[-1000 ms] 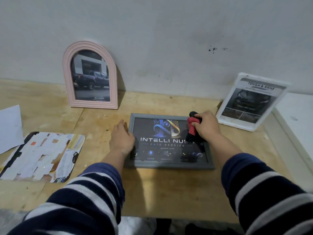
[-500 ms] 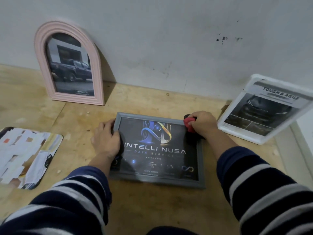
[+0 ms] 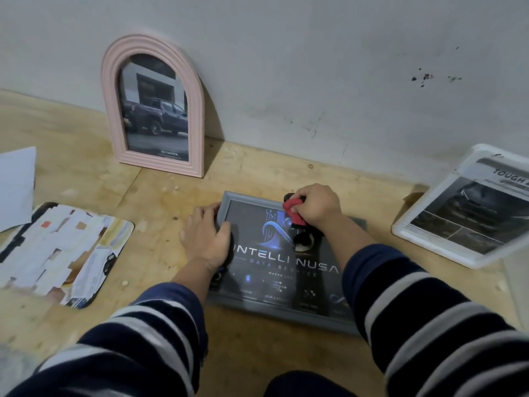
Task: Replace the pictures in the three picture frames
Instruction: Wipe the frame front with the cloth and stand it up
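Here, hands grip rectangular grey frame (glossy print).

A pale wooden table runs up to a grey wall. A grey picture frame lies flat on it near the middle. A pink arched frame stands at the back, and a white frame rests at the right. A worn, peeling mat and a white sheet lie at the left.
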`<state>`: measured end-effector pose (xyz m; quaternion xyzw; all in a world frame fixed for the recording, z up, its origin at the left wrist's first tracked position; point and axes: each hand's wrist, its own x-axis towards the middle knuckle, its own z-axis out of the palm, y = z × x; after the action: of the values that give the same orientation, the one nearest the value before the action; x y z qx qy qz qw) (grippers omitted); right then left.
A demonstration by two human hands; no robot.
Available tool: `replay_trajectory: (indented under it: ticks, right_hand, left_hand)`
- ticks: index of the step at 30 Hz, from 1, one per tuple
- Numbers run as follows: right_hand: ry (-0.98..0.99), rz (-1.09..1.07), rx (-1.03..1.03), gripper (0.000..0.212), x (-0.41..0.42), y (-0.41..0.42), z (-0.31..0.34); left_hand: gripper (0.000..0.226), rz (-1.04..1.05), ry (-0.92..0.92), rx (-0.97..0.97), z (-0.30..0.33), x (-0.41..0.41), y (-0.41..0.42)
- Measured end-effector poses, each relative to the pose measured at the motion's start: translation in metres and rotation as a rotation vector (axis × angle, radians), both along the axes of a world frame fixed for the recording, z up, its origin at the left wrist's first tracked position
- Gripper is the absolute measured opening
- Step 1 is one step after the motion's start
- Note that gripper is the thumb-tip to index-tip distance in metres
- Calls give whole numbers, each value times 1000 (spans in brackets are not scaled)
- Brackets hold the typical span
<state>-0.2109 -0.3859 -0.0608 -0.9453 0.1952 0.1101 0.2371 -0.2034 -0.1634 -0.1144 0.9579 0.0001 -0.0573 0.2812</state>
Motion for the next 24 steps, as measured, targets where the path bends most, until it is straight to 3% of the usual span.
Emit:
replay_trajectory:
  ticks: [5,10,15,24]
  right_hand:
    - [6,32,32,25,18,23,-2]
    - [-5,45,48,25,35,46,-3]
    - [6,70,44,21,48,64,-4]
    - [-28,54,138,23,70,98,-13]
  left_hand:
    - [60,-31,8,-24,0,-1,2]
    - [50,-47,12,-31,-2,-1,4]
    - [62,-70,13,-40,-3,0,6]
    - [63,-28,7,-92,-3,1,4]
